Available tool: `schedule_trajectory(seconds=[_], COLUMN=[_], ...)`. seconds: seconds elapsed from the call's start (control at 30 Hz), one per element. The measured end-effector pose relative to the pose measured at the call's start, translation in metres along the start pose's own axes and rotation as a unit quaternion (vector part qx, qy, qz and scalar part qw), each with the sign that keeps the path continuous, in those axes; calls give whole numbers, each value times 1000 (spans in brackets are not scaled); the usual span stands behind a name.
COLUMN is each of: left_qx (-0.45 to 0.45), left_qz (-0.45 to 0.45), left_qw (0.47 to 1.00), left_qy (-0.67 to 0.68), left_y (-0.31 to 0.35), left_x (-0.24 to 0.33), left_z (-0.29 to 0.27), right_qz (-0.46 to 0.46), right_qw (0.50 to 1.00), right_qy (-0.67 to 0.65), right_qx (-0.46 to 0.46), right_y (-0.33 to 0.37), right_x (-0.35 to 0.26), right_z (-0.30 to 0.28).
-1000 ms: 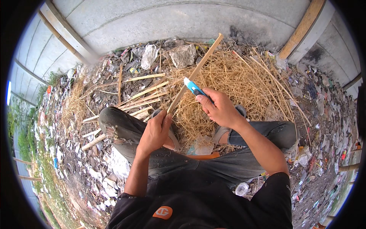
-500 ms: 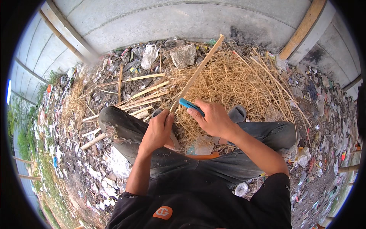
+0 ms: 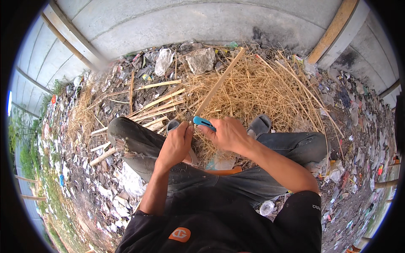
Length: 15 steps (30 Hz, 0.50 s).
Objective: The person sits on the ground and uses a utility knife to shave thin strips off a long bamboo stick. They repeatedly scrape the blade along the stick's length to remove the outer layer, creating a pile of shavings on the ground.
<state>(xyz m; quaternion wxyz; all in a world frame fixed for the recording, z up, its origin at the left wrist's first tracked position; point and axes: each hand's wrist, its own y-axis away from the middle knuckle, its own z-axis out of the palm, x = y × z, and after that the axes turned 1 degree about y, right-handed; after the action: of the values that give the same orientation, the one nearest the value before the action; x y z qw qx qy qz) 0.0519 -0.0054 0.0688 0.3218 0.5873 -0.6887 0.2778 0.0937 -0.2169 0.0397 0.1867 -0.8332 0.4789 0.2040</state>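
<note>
Right hand: grips blue cutter — front end at lower part of pale strip.
Left hand: pinches strip's lower end, just beside cutter — holds it slanting up and right over dry straw.

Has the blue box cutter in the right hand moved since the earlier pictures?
Yes: the blue box cutter has moved farther from the grey rock, down along the bamboo strip toward the left hand.

Littered dirt ground, heaped tan shavings, pale strips, grey rock, clear plastic
</note>
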Motion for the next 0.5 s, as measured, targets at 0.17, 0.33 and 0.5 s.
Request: schedule_trajectory(seconds=[0.17, 0.33, 0.5], left_qx=[-54, -27, 7], left_qz=[-7, -37, 3], left_qw=[998, 999, 1000], left_qy=[-18, 8, -28], left_y=[48, 34, 21], left_x=[1, 16, 4], left_z=[-13, -16, -8], right_qz=[155, 89, -2], right_qw=[985, 994, 996], right_qy=[-34, -52, -71], right_qx=[62, 26, -48], right_y=[-27, -15, 0], right_x=[111, 38, -9], right_z=[-51, -46, -24])
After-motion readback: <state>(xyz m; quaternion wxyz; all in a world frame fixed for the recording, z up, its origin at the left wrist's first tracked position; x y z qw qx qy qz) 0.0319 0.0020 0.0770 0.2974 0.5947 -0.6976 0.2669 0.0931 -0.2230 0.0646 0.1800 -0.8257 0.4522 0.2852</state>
